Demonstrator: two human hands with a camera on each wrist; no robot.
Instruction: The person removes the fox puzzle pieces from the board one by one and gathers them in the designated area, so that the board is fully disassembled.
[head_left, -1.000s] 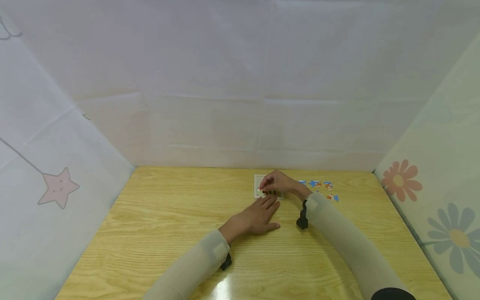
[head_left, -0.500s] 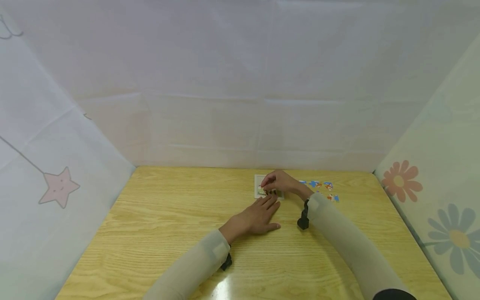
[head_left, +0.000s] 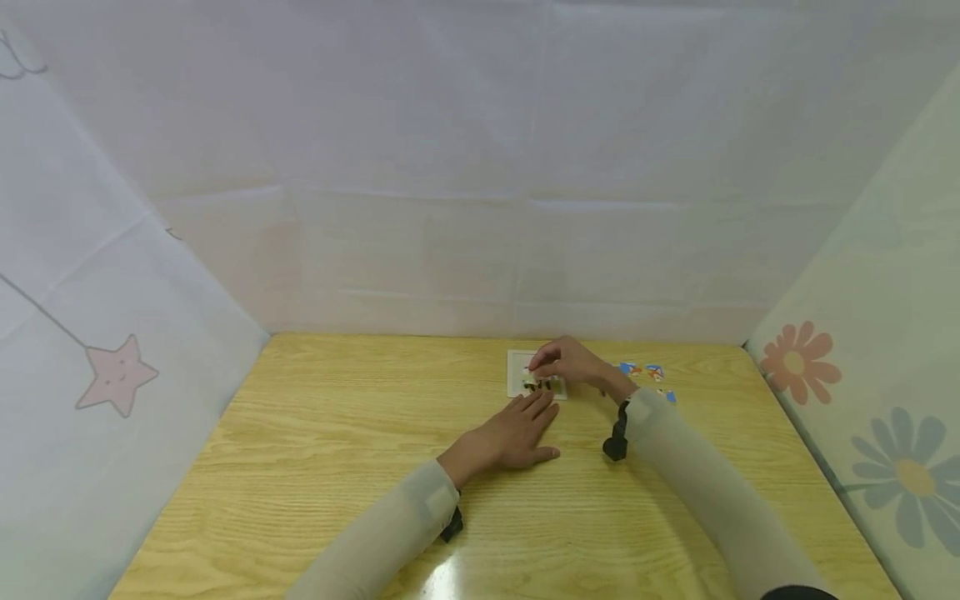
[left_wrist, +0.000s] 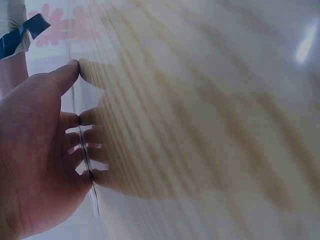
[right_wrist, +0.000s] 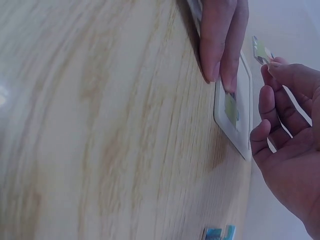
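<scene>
A small white-bordered puzzle tray [head_left: 513, 375] lies near the back of the table. My left hand [head_left: 517, 435] rests on the tabletop with its fingers stretched out, fingertips at the tray's near edge. In the right wrist view, two of its fingers touch a greenish puzzle piece [right_wrist: 230, 109] inside the tray. Between thumb and fingertips, my right hand [head_left: 572, 361] pinches another jigsaw piece [right_wrist: 259, 50], held up over the tray. Part of the tray is hidden behind the right hand.
Several loose puzzle pieces [head_left: 655, 372], blue, white and red, lie right of the tray, partly behind the right forearm. White sheets [head_left: 405, 258] hang at the back and sides of the wooden table [head_left: 337, 433].
My right hand has shifted slightly right over the tray with the pinched puzzle piece, which has moved from the tray's left side toward its middle. My left hand has stayed in place.
</scene>
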